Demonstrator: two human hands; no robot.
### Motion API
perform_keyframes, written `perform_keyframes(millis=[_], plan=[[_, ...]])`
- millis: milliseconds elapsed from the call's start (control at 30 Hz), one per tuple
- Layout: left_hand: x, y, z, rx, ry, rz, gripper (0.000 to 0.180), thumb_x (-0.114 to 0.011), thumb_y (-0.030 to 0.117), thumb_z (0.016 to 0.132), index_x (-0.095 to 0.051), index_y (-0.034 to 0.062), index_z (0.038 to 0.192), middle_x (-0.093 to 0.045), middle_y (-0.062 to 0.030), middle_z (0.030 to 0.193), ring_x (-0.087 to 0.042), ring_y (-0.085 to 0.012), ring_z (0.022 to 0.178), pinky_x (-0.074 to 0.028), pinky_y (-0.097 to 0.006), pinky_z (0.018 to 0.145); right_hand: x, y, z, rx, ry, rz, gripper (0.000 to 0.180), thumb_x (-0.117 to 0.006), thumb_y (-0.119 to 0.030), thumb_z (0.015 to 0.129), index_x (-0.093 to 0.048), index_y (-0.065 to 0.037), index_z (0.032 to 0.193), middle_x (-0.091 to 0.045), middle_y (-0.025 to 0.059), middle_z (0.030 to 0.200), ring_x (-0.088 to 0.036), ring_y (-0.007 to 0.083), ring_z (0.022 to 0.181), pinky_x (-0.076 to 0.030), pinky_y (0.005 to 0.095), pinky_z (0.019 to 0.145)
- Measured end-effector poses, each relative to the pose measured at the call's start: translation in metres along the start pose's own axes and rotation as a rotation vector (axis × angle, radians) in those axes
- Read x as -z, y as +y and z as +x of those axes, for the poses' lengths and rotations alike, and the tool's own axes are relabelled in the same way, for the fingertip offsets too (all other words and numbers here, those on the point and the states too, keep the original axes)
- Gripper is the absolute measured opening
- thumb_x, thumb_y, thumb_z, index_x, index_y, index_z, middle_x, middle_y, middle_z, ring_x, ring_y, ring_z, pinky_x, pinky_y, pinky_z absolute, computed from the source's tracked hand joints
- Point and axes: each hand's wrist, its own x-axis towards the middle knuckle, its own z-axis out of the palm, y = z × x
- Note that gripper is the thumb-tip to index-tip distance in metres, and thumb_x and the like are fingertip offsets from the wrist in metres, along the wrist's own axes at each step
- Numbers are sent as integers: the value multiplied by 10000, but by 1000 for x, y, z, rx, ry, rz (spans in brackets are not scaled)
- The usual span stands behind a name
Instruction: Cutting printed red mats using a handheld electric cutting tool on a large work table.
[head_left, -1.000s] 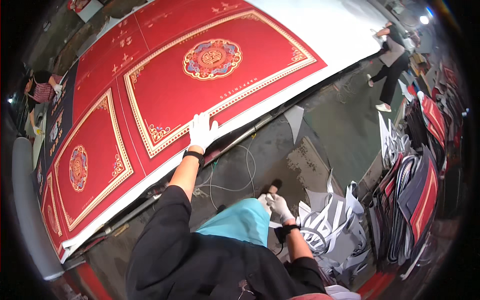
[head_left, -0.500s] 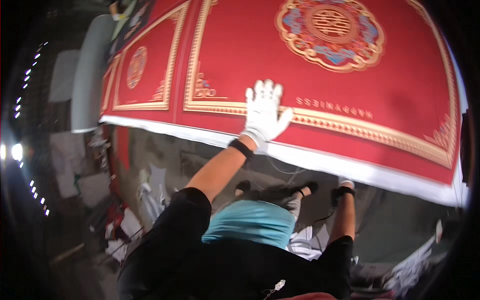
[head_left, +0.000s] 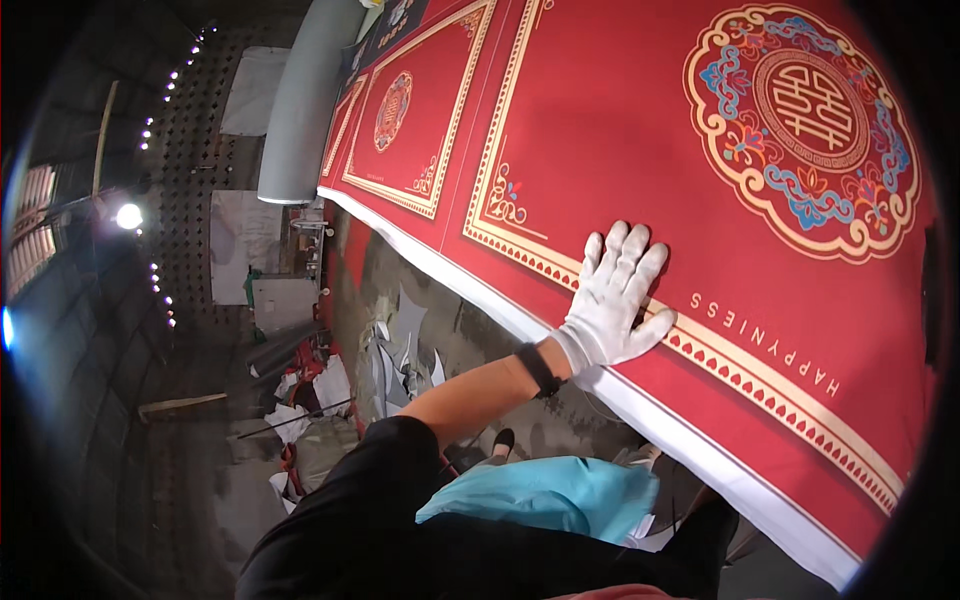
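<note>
A wide red printed fabric sheet (head_left: 600,130) stretches in front of me, with gold borders, heart-like edging and a round gold and blue emblem (head_left: 810,130). A plain white strip (head_left: 690,440) runs along its near edge. My left hand (head_left: 615,300), in a white glove, lies flat on the gold border near that edge, its fingers stretched out and a black band round the wrist. It grips nothing. My right arm (head_left: 705,525) passes below the white strip at the lower right, and the sheet's edge hides the right hand.
A thick grey roll (head_left: 300,110) lies beyond the sheet's left end. Paper and fabric scraps (head_left: 395,350) litter the floor at left, near a wooden strip (head_left: 183,403). A turquoise cloth (head_left: 550,495) hangs at my waist.
The view has turned, so the sheet now slants down to the right. My left hand stays flat on the border. My right hand, partly seen before below the edge, is now hidden.
</note>
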Motion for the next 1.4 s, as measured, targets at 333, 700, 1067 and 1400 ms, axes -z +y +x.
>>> perform_keyframes(millis=[333,700,1067,1400], plan=[[1,-1,3,18,-28,-10,728,-606,421,781,-420,21,1360,-333,-266,1428,-267,-457,1359,-140,-592,1112,3,-6,26,266,15,-715,337,-520,-408,932,-573,-84,1012,-619,68,844,-609,235,768,-521,348,715],[8,5,3,41,-45,-24,722,-567,459,808,-413,39,1376,-330,-245,1447,-244,-434,1380,-117,-567,1134,70,2,-42,700,-78,-1514,412,-549,-482,907,-569,-91,1036,-606,67,834,-601,231,746,-519,344,714],[8,-4,-9,16,30,89,700,-541,482,841,-433,47,1378,-370,-204,1459,-276,-409,1379,-155,-582,1123,294,12,-249,1496,-791,-1543,439,-706,-404,829,-517,-186,1161,-552,57,856,-561,245,741,-525,389,675],[41,283,-164,-807,-456,-1173,529,-583,424,873,-516,-33,1132,-564,-162,1119,-547,-309,1069,-437,-439,965,439,243,-326,1906,-1395,-1742,518,-602,-468,904,-490,-47,1185,-578,90,910,-583,199,739,-494,304,650]])
